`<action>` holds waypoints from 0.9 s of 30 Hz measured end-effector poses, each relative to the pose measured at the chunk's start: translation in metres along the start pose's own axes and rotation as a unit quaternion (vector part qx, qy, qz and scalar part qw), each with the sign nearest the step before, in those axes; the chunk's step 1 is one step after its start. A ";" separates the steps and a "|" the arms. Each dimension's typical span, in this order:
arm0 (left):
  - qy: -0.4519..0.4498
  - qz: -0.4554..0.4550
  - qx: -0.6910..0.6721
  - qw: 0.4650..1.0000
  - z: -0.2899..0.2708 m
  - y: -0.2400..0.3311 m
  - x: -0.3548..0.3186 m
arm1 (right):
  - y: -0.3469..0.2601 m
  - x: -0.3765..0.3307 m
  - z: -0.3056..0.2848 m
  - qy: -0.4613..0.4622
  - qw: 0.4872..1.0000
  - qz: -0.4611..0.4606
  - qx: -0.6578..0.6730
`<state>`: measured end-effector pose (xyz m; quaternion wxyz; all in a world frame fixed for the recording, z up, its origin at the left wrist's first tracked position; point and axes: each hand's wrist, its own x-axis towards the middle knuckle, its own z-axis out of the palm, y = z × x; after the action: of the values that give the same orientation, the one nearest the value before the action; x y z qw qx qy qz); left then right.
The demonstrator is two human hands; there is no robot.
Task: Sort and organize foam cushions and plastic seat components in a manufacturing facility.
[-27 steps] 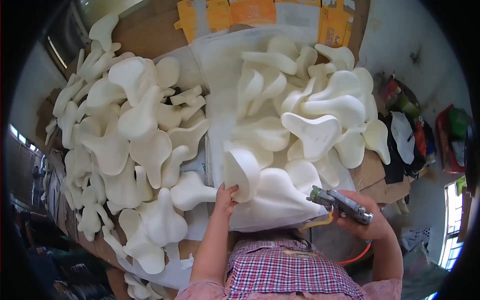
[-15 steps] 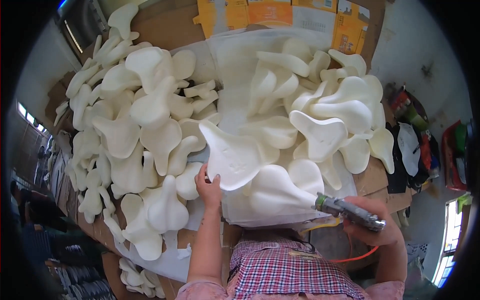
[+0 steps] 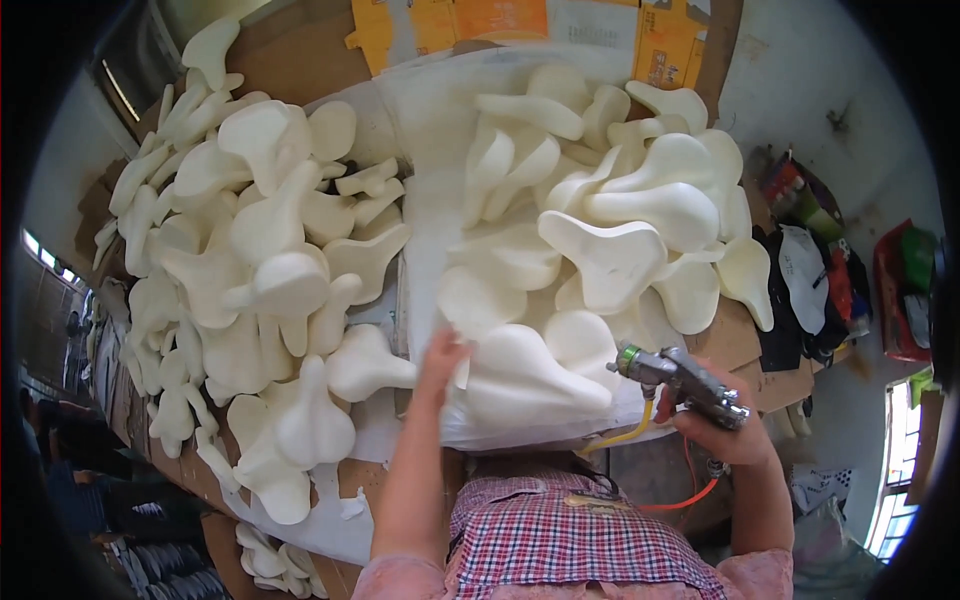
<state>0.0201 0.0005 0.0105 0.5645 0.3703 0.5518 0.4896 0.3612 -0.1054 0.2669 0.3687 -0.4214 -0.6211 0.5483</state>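
Note:
My right hand grips a metal spray gun with a green ring near its nozzle, which points left. Yellow and orange hoses hang from the gun. My left hand is smeared by motion at the left end of a cream foam bicycle saddle; whether it touches that saddle, I cannot tell. Behind the hand lies another foam saddle. On top of the left pile rests a rounded saddle with its narrow nose to the left.
Foam saddles are heaped on the left and on the right. White sheeting covers the table, with cardboard at its edges. Yellow printed cardboard lies at the back. Bags and a red container stand at the right.
The saddle that my left hand held has left it, and a saddle now lies on top of the left pile. The spray gun has risen slightly; the whole view has shifted.

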 end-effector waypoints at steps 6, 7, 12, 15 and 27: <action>-0.055 0.091 0.240 0.965 0.054 0.078 -0.025 | 0.014 -0.009 -0.013 0.015 0.999 0.028 -0.017; -0.027 0.125 0.170 0.977 0.042 0.100 -0.030 | 0.014 -0.008 -0.013 0.025 0.999 0.026 -0.014; 0.262 0.377 0.257 0.851 0.048 0.129 -0.037 | 0.014 0.003 -0.013 0.018 0.999 0.027 -0.003; 0.069 0.362 0.445 0.816 0.065 0.063 -0.031 | 0.015 0.010 -0.008 0.007 1.000 0.018 0.003; 0.108 -0.197 -0.170 0.959 -0.041 0.008 0.070 | 0.011 0.014 -0.009 -0.010 0.996 0.051 -0.067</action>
<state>-0.0280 0.0646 -0.0054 0.6416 0.0973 0.5800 0.4924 0.3657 -0.0886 0.2566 0.3047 -0.4710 -0.6378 0.5277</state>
